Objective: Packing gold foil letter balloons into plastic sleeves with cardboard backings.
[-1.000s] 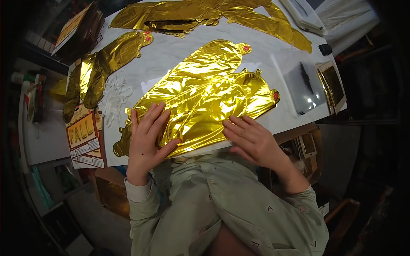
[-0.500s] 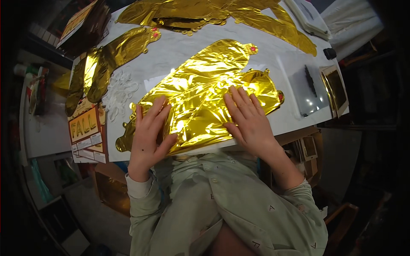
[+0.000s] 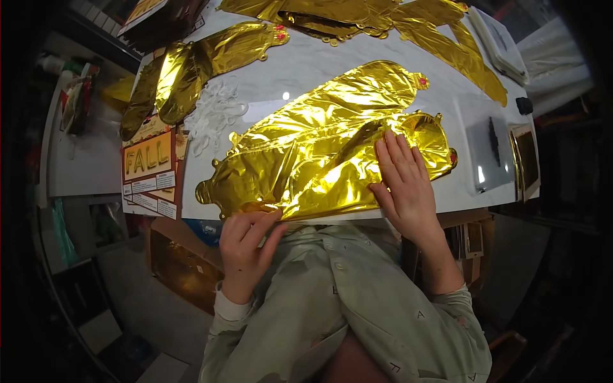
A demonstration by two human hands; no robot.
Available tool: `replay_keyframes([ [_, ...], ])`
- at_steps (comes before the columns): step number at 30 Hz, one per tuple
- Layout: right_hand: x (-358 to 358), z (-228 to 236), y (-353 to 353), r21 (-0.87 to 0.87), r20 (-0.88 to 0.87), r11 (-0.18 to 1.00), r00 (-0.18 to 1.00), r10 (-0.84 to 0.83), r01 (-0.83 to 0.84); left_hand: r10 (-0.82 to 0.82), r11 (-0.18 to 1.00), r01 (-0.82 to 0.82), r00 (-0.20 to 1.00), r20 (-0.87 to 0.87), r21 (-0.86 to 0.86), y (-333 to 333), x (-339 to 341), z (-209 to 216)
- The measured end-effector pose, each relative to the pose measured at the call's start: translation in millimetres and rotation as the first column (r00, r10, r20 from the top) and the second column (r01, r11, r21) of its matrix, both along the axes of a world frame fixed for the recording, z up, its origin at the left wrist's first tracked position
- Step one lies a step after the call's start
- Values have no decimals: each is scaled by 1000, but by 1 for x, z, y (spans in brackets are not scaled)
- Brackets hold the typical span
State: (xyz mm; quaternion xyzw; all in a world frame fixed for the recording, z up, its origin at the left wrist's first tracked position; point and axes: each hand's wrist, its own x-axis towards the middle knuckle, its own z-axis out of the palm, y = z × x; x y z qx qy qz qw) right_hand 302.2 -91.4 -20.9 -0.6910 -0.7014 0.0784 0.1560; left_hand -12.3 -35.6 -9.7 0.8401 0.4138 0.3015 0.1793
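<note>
Head view, left to right: printed cards (image 3: 150, 156); tangle of white strands (image 3: 214, 112); left hand (image 3: 249, 239), fingers curled at the near edge of a flat gold foil balloon (image 3: 319, 172), pinch or mere contact not tellable; balloon on the white table (image 3: 306, 70), before the person; right hand (image 3: 408, 188), unclenched, palm down upon its right part; clear plastic sleeve (image 3: 486, 153). Condition, by judgement: spreading out largely done, smoothing incomplete, creases remaining across the foil.
</note>
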Motion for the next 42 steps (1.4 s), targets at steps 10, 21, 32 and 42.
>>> replay_keyframes([
  [10, 1, -3, 0, 23, 18, 1000, 1000, 0, -1, 183, 983, -184, 981, 62, 12, -2, 11, -18],
  [21, 2, -7, -2, 31, 23, 999, 1000, -15, 15, -38, 994, 42, 999, -37, 103, 2, 28, 11],
  [32, 14, 3, -9, 118, -134, 991, 990, -50, 66, -282, 957, 285, 864, -417, -57, 15, 81, -11],
  [42, 34, 4, -30, 74, -149, 997, 989, 1, 11, -261, 963, 266, 861, -436, -51, 14, 82, -13],
])
